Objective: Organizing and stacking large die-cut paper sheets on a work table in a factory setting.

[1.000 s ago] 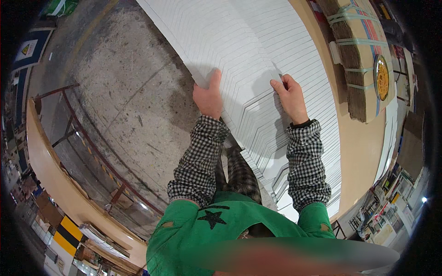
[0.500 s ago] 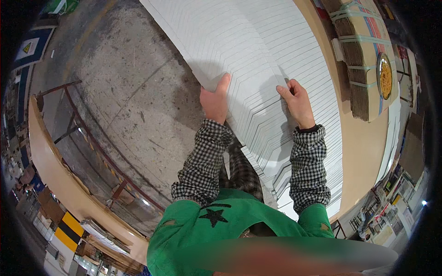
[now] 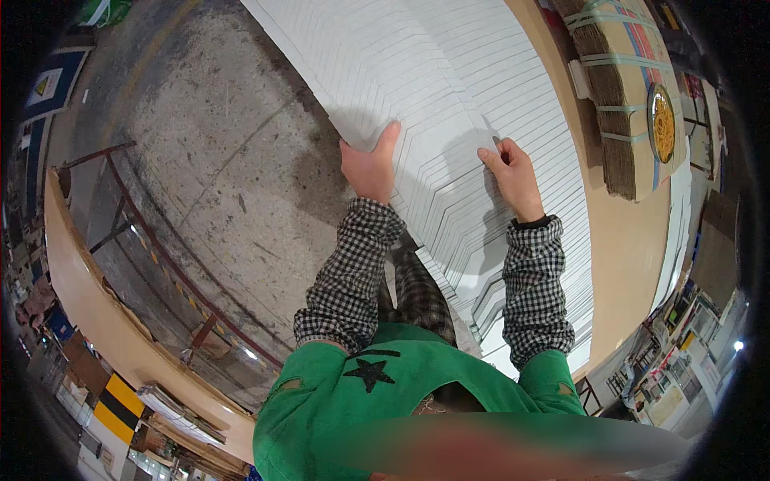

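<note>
A long row of overlapping white cardboard sheets (image 3: 437, 104) lies fanned out on a tan table, their angled edges showing as many thin lines. At the left edge of the row, my left hand (image 3: 370, 163) grips the sheets, thumb on top and fingers hidden underneath. Farther right, my right hand (image 3: 513, 175) pinches the edge of a sheet between thumb and bent fingers. Both forearms wear black-and-white checked sleeves. Close to my body, the near ends of the sheets (image 3: 489, 309) stand in wider steps.
To the right, strapped bundles of brown cardboard (image 3: 618, 104) rest on the tan tabletop (image 3: 638, 240). Stained concrete floor (image 3: 233, 120) lies to the left. Beyond it are a dark red metal frame (image 3: 164, 248) and another tan board edge (image 3: 88, 272).
The whole view has shifted slightly left. My left hand has edged a little outward along the sheets' edge; both hands keep their hold.
</note>
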Tool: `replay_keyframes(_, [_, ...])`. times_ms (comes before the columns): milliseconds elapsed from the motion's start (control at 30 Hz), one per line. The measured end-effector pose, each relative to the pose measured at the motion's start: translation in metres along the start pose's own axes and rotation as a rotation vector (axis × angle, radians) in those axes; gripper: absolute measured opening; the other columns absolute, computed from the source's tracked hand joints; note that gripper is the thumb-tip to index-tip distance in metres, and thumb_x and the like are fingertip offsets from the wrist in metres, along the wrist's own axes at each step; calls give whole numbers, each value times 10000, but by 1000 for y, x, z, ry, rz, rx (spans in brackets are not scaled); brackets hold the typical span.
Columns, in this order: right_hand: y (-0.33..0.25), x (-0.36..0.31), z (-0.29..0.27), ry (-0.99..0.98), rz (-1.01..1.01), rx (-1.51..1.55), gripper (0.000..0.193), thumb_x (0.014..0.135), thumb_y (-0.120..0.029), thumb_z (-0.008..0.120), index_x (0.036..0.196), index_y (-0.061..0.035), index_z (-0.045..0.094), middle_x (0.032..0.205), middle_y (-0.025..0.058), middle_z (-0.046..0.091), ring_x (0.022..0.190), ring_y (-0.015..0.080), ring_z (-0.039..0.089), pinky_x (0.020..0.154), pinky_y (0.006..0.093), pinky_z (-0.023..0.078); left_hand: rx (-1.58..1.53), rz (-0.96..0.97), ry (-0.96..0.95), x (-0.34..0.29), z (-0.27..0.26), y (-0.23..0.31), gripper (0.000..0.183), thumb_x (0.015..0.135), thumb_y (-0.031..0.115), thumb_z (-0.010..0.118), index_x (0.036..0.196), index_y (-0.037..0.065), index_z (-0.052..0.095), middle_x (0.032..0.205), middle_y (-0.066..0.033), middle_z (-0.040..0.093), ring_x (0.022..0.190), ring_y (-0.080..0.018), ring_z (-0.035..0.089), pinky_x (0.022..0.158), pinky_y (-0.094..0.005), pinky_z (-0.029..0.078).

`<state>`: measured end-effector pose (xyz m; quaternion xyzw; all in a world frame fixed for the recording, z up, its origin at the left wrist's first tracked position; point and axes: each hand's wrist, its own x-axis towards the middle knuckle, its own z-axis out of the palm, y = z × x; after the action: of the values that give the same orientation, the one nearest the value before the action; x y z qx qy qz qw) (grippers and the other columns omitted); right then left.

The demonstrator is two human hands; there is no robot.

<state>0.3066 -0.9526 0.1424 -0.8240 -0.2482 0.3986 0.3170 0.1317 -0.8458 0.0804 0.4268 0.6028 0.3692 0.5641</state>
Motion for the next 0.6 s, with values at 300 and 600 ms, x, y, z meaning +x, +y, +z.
replay_keyframes(300, [9,2,-1,-6,-76,6,266,827,-210,610,710,-39,443,620,-33,358,599,68,321,527,227,302,-40,-59,7,-5,4,18,710,668,276,743,1179,-100,424,1164,-215,516,1057,-298,522,910,-369,416])
replay_keyframes(600, [5,-17,-16,-11,57,-68,324,767,-294,670,761,-3,528,645,-6,464,612,78,396,548,243,356,-17,-112,-27,-32,-1,4,786,697,266,733,1241,-119,315,1207,-225,472,1100,-286,487,931,-364,396])
